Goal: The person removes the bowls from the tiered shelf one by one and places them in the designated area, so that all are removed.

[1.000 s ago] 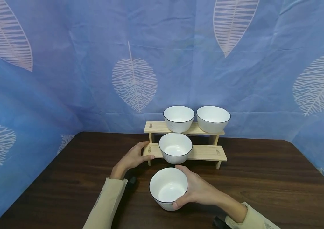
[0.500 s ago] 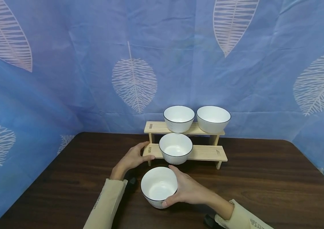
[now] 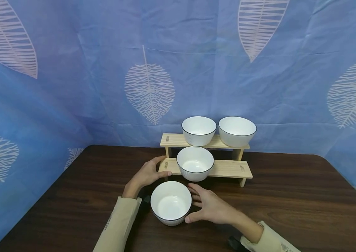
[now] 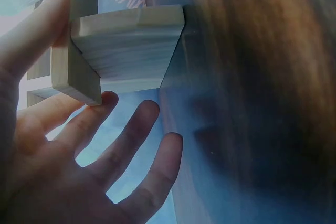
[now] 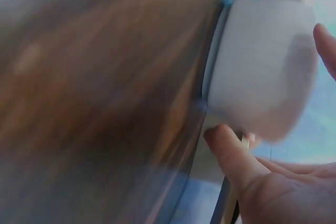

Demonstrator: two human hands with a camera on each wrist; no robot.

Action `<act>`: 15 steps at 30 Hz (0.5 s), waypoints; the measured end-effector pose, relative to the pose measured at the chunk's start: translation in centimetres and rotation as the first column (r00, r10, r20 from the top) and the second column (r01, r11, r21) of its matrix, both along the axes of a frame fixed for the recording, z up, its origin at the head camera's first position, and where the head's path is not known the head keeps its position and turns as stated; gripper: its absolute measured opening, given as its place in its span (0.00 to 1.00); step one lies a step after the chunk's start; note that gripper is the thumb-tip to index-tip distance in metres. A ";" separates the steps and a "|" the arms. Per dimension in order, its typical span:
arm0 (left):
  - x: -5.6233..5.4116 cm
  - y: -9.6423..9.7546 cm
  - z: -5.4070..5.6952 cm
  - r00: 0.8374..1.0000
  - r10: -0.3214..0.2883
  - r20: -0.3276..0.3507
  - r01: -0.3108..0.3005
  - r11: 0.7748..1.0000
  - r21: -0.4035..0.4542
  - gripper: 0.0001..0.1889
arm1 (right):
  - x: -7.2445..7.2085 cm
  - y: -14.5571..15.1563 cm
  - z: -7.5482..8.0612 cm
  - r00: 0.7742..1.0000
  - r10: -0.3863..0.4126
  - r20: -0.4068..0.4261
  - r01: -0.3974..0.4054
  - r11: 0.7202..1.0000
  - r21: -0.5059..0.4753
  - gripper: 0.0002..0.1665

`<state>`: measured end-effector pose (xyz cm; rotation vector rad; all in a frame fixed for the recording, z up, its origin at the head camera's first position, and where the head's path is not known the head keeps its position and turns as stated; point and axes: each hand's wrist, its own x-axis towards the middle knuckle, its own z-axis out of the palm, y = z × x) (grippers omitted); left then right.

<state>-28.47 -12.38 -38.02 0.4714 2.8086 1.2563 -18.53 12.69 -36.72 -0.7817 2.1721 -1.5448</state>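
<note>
My left hand (image 3: 146, 175) holds the left end of the lower board of a two-tier wooden stand (image 3: 228, 168). In the left wrist view its thumb and a forefinger lie on either side of the board (image 4: 79, 72), with the other fingers spread apart. A white dark-rimmed bowl (image 3: 171, 203) stands upright on the table between my hands. Just right of that bowl is my right hand (image 3: 212, 206), its thumb and fingers spread and holding nothing. In the blurred right wrist view the bowl (image 5: 262, 66) stands beyond the fingers.
One white bowl (image 3: 195, 164) sits on the stand's lower board. Two more bowls, a left one (image 3: 198, 131) and a right one (image 3: 237, 132), stand on the upper board (image 3: 173, 140). Behind the dark wooden table (image 3: 291, 196) hangs a blue leaf-patterned cloth (image 3: 197, 70).
The near bowl has moved left across the table, and my right hand has let go of it, leaving a small gap. My left hand has stayed on the stand.
</note>
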 end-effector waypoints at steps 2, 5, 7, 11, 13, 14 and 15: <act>0.0 0.1 0.1 1.000 0.000 0.000 0.000 1.000 0.001 0.39 | -0.1 1.1 0.1 1.000 -0.003 0.031 0.003 1.000 -0.020 0.56; -0.1 0.2 0.1 1.000 0.000 0.004 0.000 1.000 0.004 0.39 | -0.4 2.7 0.3 0.999 -0.030 0.028 0.031 0.999 -0.031 0.48; -0.1 0.2 0.0 1.000 0.001 0.007 -0.001 1.000 0.002 0.39 | -0.6 3.8 0.6 0.998 -0.063 0.008 0.063 0.998 -0.026 0.43; -0.2 0.0 -0.1 1.000 0.010 0.012 -0.010 1.000 -0.005 0.39 | -0.9 5.6 1.2 0.984 -0.171 -0.055 0.170 0.985 -0.013 0.37; -0.2 0.0 -0.1 1.000 0.012 0.012 -0.012 1.000 -0.005 0.39 | -1.1 6.3 1.4 0.965 -0.247 -0.088 0.246 0.969 -0.019 0.34; -0.2 0.0 -0.2 1.000 0.012 0.011 -0.012 1.000 -0.005 0.39 | -1.2 6.7 1.5 0.951 -0.288 -0.112 0.287 0.958 -0.024 0.34; -0.2 0.0 -0.2 1.000 0.011 0.012 -0.011 1.000 -0.003 0.40 | -1.2 6.9 1.6 0.935 -0.329 -0.132 0.328 0.944 -0.031 0.34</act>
